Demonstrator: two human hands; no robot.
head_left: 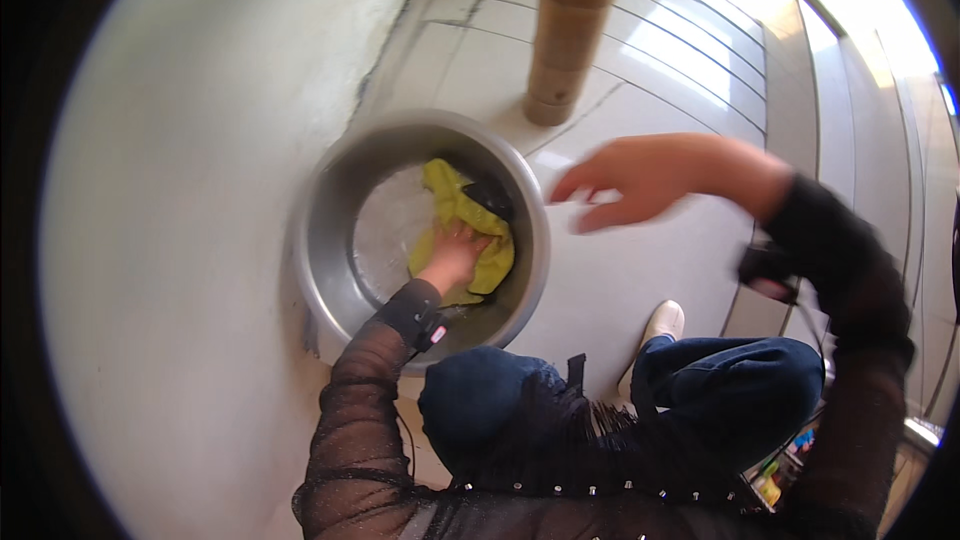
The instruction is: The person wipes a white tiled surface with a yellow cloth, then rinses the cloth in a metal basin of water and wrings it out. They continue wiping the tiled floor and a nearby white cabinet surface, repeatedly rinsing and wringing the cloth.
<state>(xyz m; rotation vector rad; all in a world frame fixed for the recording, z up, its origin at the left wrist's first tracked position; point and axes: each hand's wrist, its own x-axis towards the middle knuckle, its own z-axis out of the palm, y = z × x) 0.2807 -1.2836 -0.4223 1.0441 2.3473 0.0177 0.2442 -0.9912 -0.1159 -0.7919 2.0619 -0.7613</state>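
Observation:
A large round metal basin (pixel 330 240) stands on the tiled floor in front of me. Inside it, at the right, lies a crumpled yellow-green cloth (pixel 491 266) with a dark piece of material (pixel 489 197) beside it. My left hand (pixel 456 249) reaches into the basin and presses on the cloth with fingers spread; whether it grips any of the fabric I cannot tell. To the right of the basin, above the floor, my right hand (pixel 637 180) is blurred, its thumb and fingers apart and nothing between them.
A pale wall (pixel 187 240) rises close on the left. Beyond the basin a brown cylindrical post (pixel 566 37) meets the tiles. My bent knees are at the basin's near side, with a light shoe (pixel 665 320) on the floor. Colourful items (pixel 769 484) lie at the lower right.

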